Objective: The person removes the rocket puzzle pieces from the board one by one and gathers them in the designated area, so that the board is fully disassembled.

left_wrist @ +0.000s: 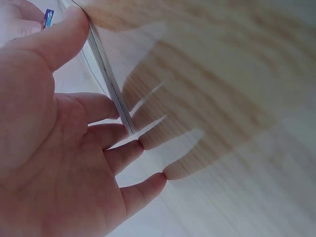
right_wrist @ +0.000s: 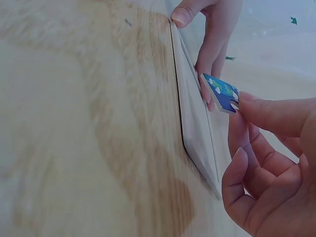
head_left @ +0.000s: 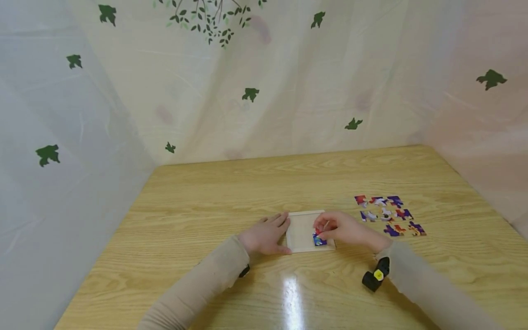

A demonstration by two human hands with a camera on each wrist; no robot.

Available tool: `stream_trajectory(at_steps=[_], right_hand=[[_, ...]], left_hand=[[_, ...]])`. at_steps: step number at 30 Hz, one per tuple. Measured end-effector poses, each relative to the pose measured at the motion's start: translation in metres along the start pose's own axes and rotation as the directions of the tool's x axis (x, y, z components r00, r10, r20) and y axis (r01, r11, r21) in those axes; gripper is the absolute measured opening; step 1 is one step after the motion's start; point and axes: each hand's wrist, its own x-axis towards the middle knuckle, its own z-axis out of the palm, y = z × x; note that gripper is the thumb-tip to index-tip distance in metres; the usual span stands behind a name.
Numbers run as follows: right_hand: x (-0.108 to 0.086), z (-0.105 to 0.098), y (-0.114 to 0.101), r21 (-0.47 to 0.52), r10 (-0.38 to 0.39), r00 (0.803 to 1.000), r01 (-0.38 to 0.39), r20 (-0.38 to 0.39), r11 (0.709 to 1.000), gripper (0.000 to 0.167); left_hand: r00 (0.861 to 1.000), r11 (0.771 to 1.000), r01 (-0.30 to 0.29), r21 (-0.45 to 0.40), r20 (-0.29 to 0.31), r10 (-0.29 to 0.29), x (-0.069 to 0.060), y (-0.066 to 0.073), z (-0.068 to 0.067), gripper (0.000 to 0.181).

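A pale, shallow puzzle tray (head_left: 300,229) with a raised rim lies on the table. My left hand (head_left: 269,234) rests at its left edge, fingers spread and fairly straight, the thumb and fingertips touching the rim. Over the tray's right part, my right hand (head_left: 340,228) pinches a blue puzzle piece (right_wrist: 220,93) between thumb and index finger. In the right wrist view that piece is tilted and held above the tray. Some red shows by the fingers in the head view; whether it belongs to the same piece I cannot tell.
Several loose puzzle pieces (head_left: 386,214), purple, red and white, lie in rough rows right of the tray. The wooden table (head_left: 231,192) meets a cloth backdrop (head_left: 288,114) with green bird shapes behind it. A black wrist device (head_left: 376,275) sits at the right sleeve.
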Motion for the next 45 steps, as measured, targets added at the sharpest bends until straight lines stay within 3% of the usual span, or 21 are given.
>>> stream_trajectory(at_steps=[7,16,30,45], right_hand=[[-0.009,-0.018,0.013,-0.019,0.036,0.999,-0.036,-0.018,0.999,0.019],[-0.024,-0.049,0.037,-0.055,-0.017,1.0,0.018,0.025,0.998,0.02],[-0.053,-0.086,0.047,-0.131,0.058,0.998,-0.061,-0.026,0.989,0.019],[-0.058,-0.087,0.063,-0.215,0.127,0.992,-0.127,-0.013,0.968,0.023]], left_hand=[[1.0,1.0,-0.007,-0.01,0.003,0.007,0.003,-0.001,-0.002,0.085],[1.0,1.0,0.004,-0.004,0.001,-0.004,0.011,0.0,-0.003,0.085],[1.0,1.0,-0.002,-0.007,0.003,0.002,0.006,0.001,-0.005,0.085],[1.0,1.0,0.001,-0.02,0.003,-0.001,0.007,-0.001,-0.004,0.085]])
